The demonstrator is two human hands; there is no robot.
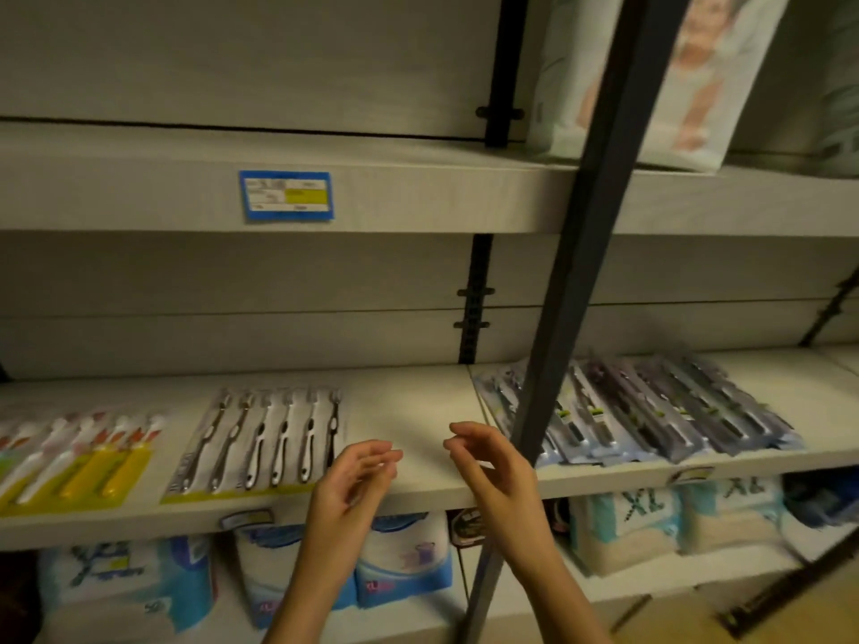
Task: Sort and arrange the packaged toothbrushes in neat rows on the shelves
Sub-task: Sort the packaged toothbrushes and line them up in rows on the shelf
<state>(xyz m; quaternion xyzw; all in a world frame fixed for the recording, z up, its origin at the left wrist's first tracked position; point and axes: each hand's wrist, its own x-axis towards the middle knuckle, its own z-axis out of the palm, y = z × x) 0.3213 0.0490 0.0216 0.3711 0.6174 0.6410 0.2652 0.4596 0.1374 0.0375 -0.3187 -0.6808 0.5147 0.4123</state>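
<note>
– Holding anything, either hand?

– No. The left hand (353,476) and the right hand (493,467) hang apart with palms turned toward each other. Their fingers are loosely bent and pinch nothing. Both are just in front of the middle shelf (409,406), at its front edge.

– Where are the toothbrushes?

– All lying flat on that shelf. The grey-and-white pack (265,441) is just left of the left hand, its brushes side by side with heads toward the back. Further left lies the yellow-backed pack (79,462), with white and yellow handles, running out of view. To the right, the dark packs (660,411) overlap one another in a slanted row, partly behind the dark post (574,271) that crosses in front.

– And the hands against those?

– They sit before the gap between the grey-and-white pack and the dark packs, touching neither.

– What else is around?

– A blue price label (286,195) sticks to the edge of the upper shelf (441,197), and a tall bag (650,81) with a printed picture stands on it at the right. Below the middle shelf are white-and-blue soft packs (404,562) and packs marked XL (646,522). Smaller print is too blurred to read.
</note>
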